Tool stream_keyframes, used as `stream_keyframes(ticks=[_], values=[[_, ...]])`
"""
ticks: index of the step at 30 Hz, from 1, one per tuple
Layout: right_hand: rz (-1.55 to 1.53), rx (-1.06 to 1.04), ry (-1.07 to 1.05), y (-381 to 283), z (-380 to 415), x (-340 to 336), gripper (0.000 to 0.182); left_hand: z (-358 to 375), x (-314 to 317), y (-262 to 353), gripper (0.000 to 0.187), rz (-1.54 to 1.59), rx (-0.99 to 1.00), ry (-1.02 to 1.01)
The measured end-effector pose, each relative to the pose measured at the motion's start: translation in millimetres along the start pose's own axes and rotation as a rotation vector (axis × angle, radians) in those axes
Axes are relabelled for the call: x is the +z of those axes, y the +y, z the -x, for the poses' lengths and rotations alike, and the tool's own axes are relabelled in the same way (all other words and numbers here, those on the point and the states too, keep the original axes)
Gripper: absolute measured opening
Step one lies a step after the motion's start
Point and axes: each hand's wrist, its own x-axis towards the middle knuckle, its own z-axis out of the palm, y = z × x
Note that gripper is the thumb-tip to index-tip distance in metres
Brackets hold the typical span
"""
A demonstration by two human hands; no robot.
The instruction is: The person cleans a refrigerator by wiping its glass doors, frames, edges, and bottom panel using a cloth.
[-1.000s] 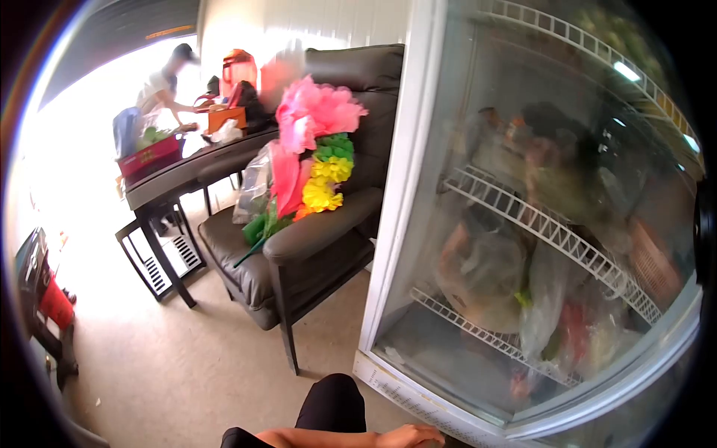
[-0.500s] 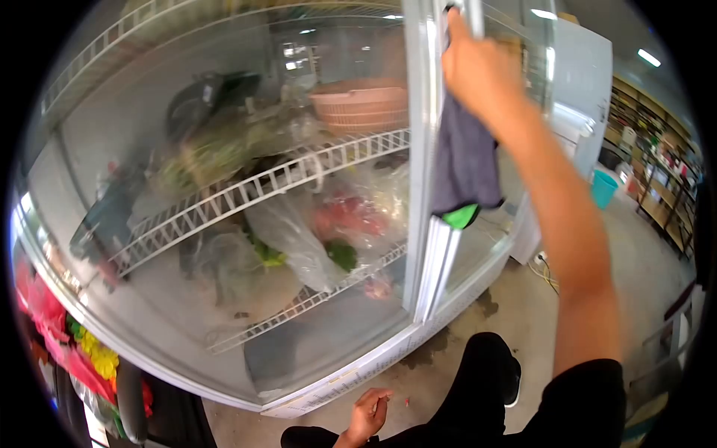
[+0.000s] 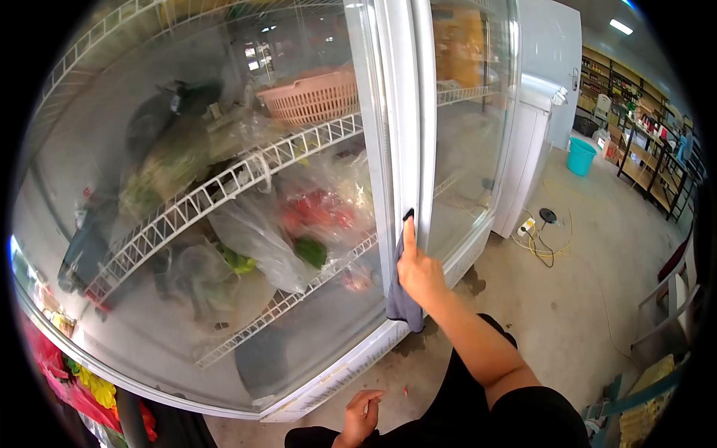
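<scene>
My right hand (image 3: 420,276) is closed on a dark grey cloth (image 3: 404,308), with one finger stretched upward. It presses the cloth against the white door frame (image 3: 408,149) of a glass-fronted display fridge, near the lower end of the frame. The cloth hangs below my fingers to the fridge's bottom edge. Low in the view, my left hand (image 3: 361,420) hovers near my lap, fingers loosely bent and apart, with nothing visible in it. Behind the glass, a pink plastic basket (image 3: 314,97) stands on a white wire shelf (image 3: 216,193).
Plastic bags of produce (image 3: 317,213) lie on the lower rack inside. A power strip with cables (image 3: 527,226) lies on the floor to the right, beyond it a teal bucket (image 3: 581,157) and a black shelf rack (image 3: 657,168). Colourful wrapped items (image 3: 89,381) are at lower left.
My right hand has slid down the door frame with the cloth, from near the top to near the bottom. My left hand has barely moved. The view has shifted slightly right.
</scene>
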Motion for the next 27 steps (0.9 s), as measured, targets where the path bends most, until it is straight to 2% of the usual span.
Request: stream_keyframes(ticks=[2,8,10,12,13,15,16,18,19,20,21,22,23,24,25,26,27], values=[[-0.019,0.088,-0.110,8,33,25,0.081,5,-2,5,0.017,-0.037,-0.090,0.031],[-0.032,0.224,-0.288,38,136,111,0.079,32,-10,-7,0.014,-0.062,-0.143,0.072],[-0.072,0.255,-0.301,39,149,123,0.078,41,-13,-18,0.013,-0.054,-0.141,0.055],[-0.157,0.397,-0.449,36,155,124,0.076,47,-15,-18,0.013,-0.066,-0.129,0.066],[-0.161,0.390,-0.452,33,156,125,0.076,48,-15,-16,0.013,-0.075,-0.126,0.065],[-0.318,0.213,-0.016,23,155,127,0.074,45,-17,-2,0.013,-0.088,-0.116,0.076],[-0.322,0.199,-0.011,20,152,127,0.074,44,-18,9,0.013,-0.105,-0.141,0.079],[-0.523,0.363,0.092,10,145,119,0.067,44,-17,18,0.013,-0.122,-0.161,0.094],[-0.829,0.610,0.079,2,141,106,0.058,46,-18,16,0.013,-0.107,-0.161,0.110],[-1.276,0.798,0.143,25,158,140,0.054,47,-19,13,0.012,-0.092,-0.155,0.127],[-1.227,0.811,0.277,41,172,165,0.052,48,-20,15,0.013,-0.115,-0.150,0.136],[-1.492,1.261,0.392,25,156,139,0.039,50,-20,14,0.013,-0.093,-0.154,0.154],[-1.648,1.141,0.189,40,163,140,0.020,50,-20,12,0.012,-0.112,-0.139,0.154],[-1.764,1.161,0.248,39,164,147,0.011,52,-21,9,0.012,-0.130,-0.123,0.153],[-1.789,1.155,0.252,34,160,149,0.009,59,-27,2,0.017,-0.096,-0.220,0.041],[-1.814,1.146,0.252,26,147,147,0.009,56,-25,-6,0.014,-0.116,-0.104,0.155],[-1.749,1.066,0.273,7,126,127,0.011,55,-25,-5,0.015,-0.125,-0.089,0.164]])
